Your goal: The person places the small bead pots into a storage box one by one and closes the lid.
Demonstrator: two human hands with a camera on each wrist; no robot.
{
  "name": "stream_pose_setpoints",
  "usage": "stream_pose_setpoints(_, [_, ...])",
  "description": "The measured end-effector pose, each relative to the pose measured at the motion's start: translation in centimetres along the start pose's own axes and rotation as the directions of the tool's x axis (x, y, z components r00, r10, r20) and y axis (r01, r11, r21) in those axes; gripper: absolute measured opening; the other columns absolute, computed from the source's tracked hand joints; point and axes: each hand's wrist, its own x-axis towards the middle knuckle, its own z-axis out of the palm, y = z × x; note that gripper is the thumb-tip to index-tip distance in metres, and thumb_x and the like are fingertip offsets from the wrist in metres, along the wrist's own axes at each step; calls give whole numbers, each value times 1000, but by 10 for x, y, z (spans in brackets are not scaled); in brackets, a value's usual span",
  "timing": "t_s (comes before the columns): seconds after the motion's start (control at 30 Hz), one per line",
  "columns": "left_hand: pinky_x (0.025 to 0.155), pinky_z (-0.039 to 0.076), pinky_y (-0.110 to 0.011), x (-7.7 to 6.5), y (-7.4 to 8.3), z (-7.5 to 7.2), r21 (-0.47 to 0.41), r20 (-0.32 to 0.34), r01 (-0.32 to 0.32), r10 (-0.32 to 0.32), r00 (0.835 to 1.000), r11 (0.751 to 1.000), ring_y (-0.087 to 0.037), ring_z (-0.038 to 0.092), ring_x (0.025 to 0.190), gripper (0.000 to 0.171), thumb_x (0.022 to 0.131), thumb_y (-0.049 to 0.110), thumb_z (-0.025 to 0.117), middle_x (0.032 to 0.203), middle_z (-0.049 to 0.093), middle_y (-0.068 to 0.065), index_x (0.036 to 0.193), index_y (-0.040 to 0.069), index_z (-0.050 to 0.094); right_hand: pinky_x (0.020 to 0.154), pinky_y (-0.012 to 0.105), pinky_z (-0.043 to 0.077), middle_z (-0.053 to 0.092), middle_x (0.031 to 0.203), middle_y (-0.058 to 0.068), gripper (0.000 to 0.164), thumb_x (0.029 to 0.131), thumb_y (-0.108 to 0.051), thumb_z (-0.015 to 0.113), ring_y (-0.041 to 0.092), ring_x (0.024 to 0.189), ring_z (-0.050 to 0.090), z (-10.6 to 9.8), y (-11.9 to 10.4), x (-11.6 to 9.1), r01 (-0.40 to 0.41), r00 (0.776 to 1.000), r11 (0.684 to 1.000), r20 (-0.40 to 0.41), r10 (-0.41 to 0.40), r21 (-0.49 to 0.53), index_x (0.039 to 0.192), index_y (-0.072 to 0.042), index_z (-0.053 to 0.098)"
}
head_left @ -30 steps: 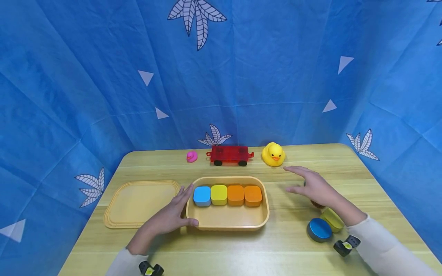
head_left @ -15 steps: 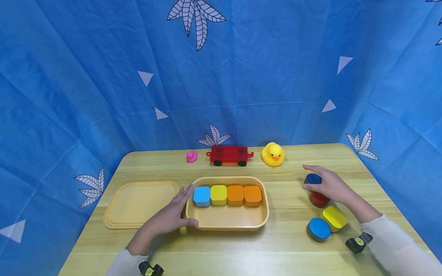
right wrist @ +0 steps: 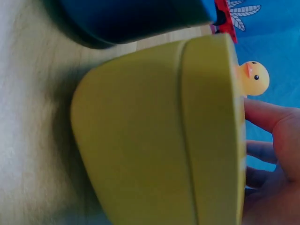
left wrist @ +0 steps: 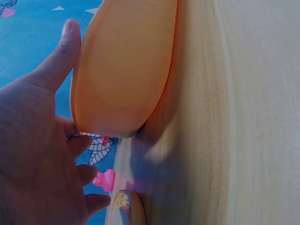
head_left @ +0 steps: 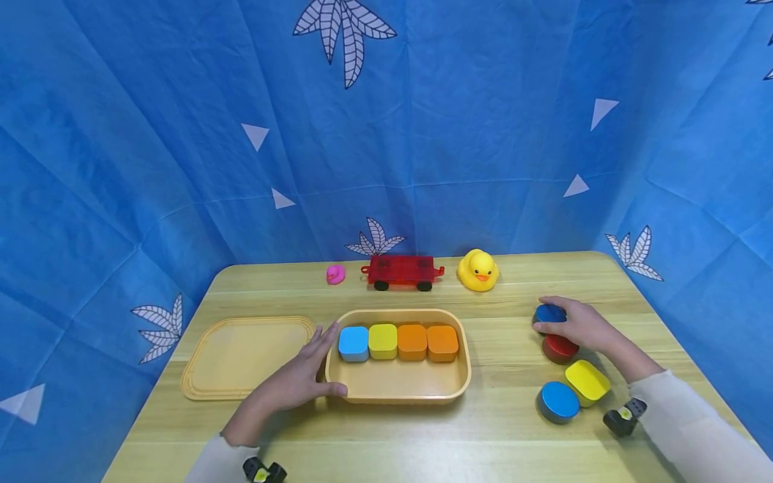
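My left hand (head_left: 304,372) rests at the left end of a tan oblong box (head_left: 401,387), thumb at the front rim and fingers along the left side. In the left wrist view the thumb lies straight against the box wall (left wrist: 124,70). A row of blue (head_left: 353,343), yellow (head_left: 383,341) and two orange rounded blocks (head_left: 413,342) stands inside along the back. On the right, my right hand (head_left: 581,327) has thumb and index finger round a dark blue round block (head_left: 551,313). A red round block (head_left: 559,348) sits just under that hand, partly covered.
A yellow rounded block (head_left: 588,381) and a bright blue round one (head_left: 558,401) stand near the right wrist. The flat tan lid (head_left: 250,357) lies left of the box. Along the back are a pink duck (head_left: 335,274), red wagon (head_left: 401,270) and yellow duck (head_left: 478,271).
My right hand has moved right from beside the box to the dark blue block, and its thumb and index finger have drawn in round it. The left hand and box have stayed put.
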Motion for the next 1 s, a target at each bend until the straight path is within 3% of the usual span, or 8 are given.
stream_pose_setpoints(0.53, [117, 26, -69, 0, -2, 1, 1, -2, -19, 19, 1000, 1000, -36, -5, 159, 117, 86, 56, 78, 174, 3, -6, 168, 27, 1, 96, 70, 49, 44, 145, 43, 68, 98, -33, 71, 62, 124, 48, -5, -3, 3, 18, 999, 1000, -39, -17, 6, 147, 8, 47])
stream_pose_setpoints(1.0, [116, 27, -71, 0, -1, 0, 6, -7, -23, 23, 1000, 1000, -37, -4, 159, 116, 86, 57, 78, 174, 4, -6, 168, 27, 1, 98, 69, 49, 46, 145, 40, 71, 96, -34, 74, 60, 127, 49, -14, -51, -3, 90, 995, 996, -53, -89, 0, 149, 5, 47])
